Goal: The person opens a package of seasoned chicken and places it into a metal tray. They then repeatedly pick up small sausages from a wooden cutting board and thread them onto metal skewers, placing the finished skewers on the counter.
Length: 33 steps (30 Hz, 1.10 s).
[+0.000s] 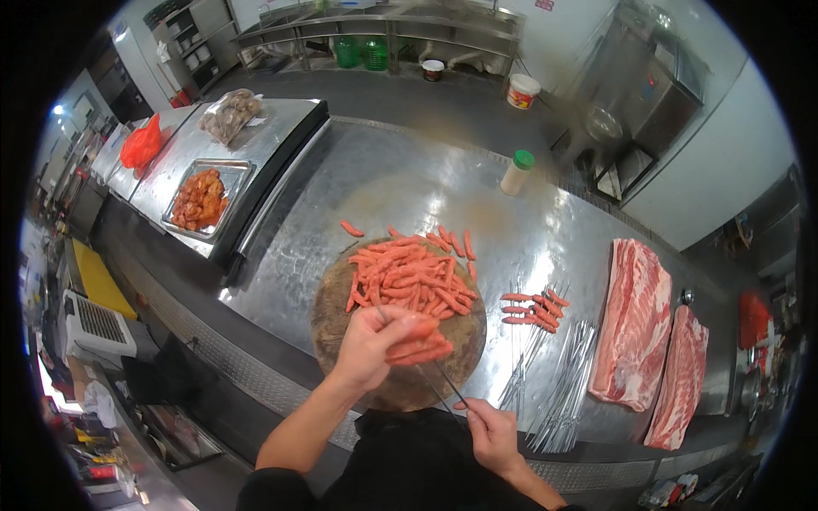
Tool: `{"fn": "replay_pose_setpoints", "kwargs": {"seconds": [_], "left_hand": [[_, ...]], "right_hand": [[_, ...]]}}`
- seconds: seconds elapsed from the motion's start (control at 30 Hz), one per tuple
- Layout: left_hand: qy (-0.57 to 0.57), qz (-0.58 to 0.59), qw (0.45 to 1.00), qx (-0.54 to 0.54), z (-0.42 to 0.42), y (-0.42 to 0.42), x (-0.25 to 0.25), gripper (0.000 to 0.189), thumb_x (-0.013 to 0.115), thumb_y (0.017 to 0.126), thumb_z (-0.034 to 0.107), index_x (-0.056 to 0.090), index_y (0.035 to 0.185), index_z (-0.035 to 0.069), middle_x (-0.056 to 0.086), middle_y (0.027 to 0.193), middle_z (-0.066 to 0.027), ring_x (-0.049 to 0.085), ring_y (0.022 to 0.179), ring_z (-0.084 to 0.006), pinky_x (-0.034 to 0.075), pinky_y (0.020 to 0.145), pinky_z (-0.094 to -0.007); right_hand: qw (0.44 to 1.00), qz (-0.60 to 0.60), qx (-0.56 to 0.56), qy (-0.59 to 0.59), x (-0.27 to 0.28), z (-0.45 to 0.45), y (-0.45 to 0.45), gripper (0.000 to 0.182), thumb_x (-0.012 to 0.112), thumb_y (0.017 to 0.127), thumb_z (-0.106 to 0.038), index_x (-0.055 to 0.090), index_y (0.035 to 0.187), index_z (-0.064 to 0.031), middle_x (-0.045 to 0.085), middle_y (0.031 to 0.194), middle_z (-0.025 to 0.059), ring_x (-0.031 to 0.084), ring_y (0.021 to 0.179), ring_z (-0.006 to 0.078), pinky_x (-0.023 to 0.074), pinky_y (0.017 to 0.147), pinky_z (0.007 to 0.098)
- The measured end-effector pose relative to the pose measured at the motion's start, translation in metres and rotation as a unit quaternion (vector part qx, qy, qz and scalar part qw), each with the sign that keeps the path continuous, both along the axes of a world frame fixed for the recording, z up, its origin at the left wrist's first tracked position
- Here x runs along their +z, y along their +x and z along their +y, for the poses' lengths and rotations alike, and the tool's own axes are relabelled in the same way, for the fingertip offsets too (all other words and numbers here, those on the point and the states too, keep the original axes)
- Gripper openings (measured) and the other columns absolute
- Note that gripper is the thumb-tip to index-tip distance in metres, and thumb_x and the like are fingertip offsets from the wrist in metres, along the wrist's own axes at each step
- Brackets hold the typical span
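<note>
My left hand grips several small red sausages threaded on two metal skewers. The lower ends of these skewers are in my right hand, below and to the right. Beneath my left hand lies a round wooden chopping block with a heap of red sausages on it; a few lie on the steel table beyond. Right of the block, sausages on skewers rest on the table. A bundle of bare metal skewers lies nearer to me.
Two slabs of raw meat lie at the right of the steel table. A green-capped shaker stands at the far edge. On the left counter are a metal tray of marinated meat, a clear bag and a red bag.
</note>
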<state>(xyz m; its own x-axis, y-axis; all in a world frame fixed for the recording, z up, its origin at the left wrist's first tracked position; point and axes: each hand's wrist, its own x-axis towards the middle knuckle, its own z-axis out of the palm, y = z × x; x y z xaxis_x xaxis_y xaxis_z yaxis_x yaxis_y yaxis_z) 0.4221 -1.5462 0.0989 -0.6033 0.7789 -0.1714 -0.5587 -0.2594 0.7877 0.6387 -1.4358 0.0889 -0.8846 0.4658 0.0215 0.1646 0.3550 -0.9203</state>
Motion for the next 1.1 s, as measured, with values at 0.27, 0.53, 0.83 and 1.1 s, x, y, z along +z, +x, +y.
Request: {"fn": "replay_pose_setpoints", "kwargs": {"seconds": [0.27,0.53,0.83,1.1], "left_hand": [[0.014,0.003,0.999,0.032,0.003,0.011,0.035,0.019,0.063,0.089,-0.002,0.064,0.108,-0.007,0.069,0.099,-0.0087,0.065,0.094,-0.0133,0.054,0.086,-0.0259],[-0.028,0.066,0.996,0.051,-0.004,0.013,0.013,0.023,0.069,0.086,0.0,0.064,0.108,-0.006,0.069,0.101,-0.009,0.065,0.09,-0.0112,0.055,0.082,-0.0256],[-0.016,0.025,0.999,0.027,-0.004,0.009,0.021,0.021,0.066,0.089,0.002,0.065,0.108,-0.007,0.068,0.103,-0.0098,0.065,0.09,-0.0112,0.055,0.082,-0.0257],[0.003,0.021,1.0,0.022,-0.005,0.012,0.025,0.021,0.063,0.091,0.002,0.063,0.11,-0.007,0.068,0.105,-0.0115,0.065,0.095,-0.0131,0.054,0.087,-0.0276]], "right_hand": [[0.999,-0.036,0.0,-0.017,-0.011,0.001,0.005,0.018,0.055,0.089,0.001,0.066,0.103,0.0007,0.065,0.075,0.0142,0.059,0.053,0.0172,0.0441,0.052,0.0265],[1.0,0.005,0.019,0.002,-0.01,0.0,0.0,0.019,0.056,0.088,0.002,0.067,0.103,0.0003,0.069,0.083,0.0147,0.061,0.055,0.0198,0.0463,0.053,0.0269],[1.0,0.016,0.007,0.0,-0.011,-0.002,-0.003,0.019,0.055,0.087,0.002,0.068,0.102,-0.0002,0.066,0.074,0.0141,0.062,0.054,0.0213,0.0462,0.053,0.0279],[1.0,0.013,0.004,-0.007,0.002,-0.005,-0.007,0.02,0.054,0.089,0.001,0.067,0.103,-0.0005,0.057,0.061,0.0106,0.054,0.047,0.0164,0.0412,0.048,0.0273]]}}
